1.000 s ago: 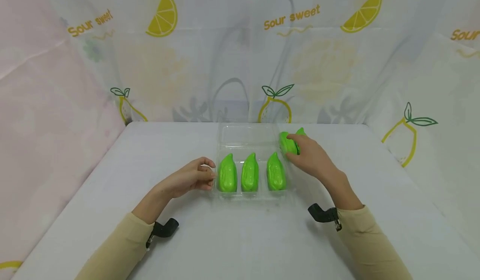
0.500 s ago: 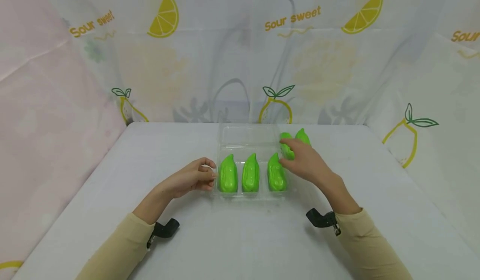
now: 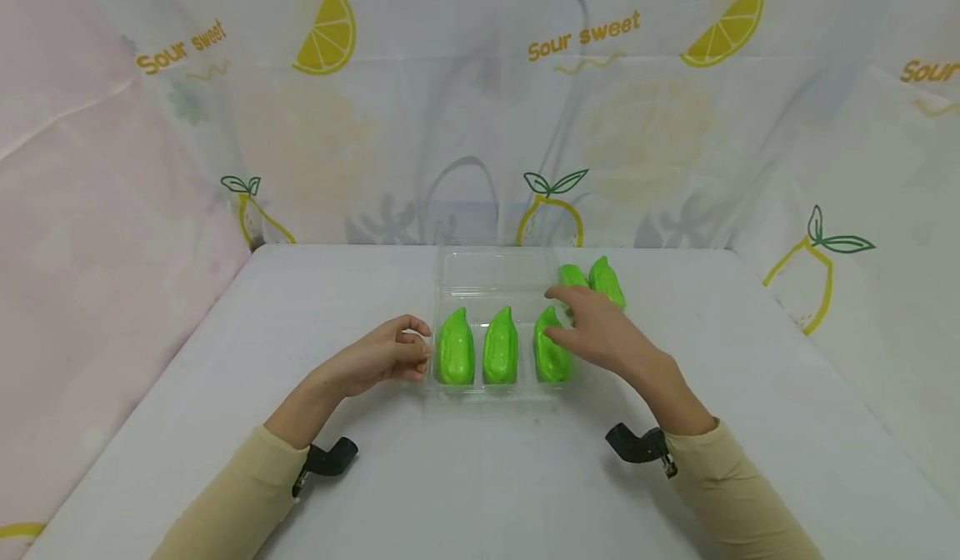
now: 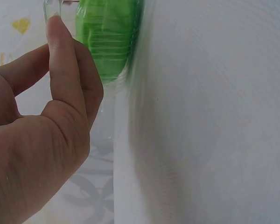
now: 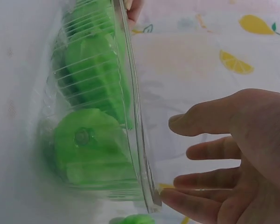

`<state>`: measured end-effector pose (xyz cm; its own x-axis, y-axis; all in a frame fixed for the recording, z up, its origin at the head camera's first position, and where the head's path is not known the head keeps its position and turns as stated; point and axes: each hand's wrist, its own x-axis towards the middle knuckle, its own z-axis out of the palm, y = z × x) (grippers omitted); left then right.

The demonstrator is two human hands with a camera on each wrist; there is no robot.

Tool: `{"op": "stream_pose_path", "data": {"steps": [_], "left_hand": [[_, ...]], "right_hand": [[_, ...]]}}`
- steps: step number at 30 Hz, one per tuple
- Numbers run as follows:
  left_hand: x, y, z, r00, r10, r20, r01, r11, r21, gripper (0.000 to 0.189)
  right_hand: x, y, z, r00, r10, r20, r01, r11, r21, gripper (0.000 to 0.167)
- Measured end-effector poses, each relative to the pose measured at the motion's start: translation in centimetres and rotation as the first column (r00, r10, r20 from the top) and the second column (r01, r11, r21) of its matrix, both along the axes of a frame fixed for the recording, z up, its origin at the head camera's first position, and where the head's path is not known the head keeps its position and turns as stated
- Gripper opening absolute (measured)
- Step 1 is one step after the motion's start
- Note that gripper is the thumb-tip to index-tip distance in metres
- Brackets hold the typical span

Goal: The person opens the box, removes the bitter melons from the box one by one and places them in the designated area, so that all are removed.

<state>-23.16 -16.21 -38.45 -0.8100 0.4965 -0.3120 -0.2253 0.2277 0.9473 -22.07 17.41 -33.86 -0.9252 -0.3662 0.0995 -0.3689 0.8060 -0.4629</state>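
Note:
A clear plastic box (image 3: 525, 387) lies opened out on the white table, its lid (image 3: 498, 270) folded back at the far side. Three glossy green, ridged, pointed toy vegetables stand in a row inside: a left one (image 3: 455, 347), a middle one (image 3: 500, 346) and a right one (image 3: 551, 360). My left hand (image 3: 386, 352) pinches the box's left rim between thumb and fingers. Above the right toy vegetable hovers my right hand (image 3: 603, 331), fingers spread and holding nothing. In the right wrist view its lower fingers (image 5: 196, 205) come close to the box rim (image 5: 142, 154); contact is unclear.
Two more toy vegetables lie on the table behind my right hand, one partly hidden (image 3: 573, 275) and one farther right (image 3: 607, 281). A lemon-print cloth (image 3: 390, 127) hangs along the table's back edge.
My right hand has moved left and toward me, from the loose toy vegetables at the back right to above the box's right one. The left hand has kept its place.

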Motion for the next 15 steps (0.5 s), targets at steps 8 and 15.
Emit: {"op": "stream_pose_path", "data": {"steps": [8, 15], "left_hand": [[0.0, -0.1, 0.0, 1.000, -0.014, -0.010, 0.014, 1.000, 0.006, 0.043], [0.1, 0.0, 0.0, 1.000, -0.007, -0.013, 0.007, 1.000, -0.001, 0.043]], "right_hand": [[0.5, -0.7, -0.4, 1.000, 0.017, 0.012, -0.017, 0.999, 0.031, 0.049], [0.7, -1.2, -0.7, 0.999, 0.044, -0.017, -0.042, 0.994, 0.102, 0.046]]}}
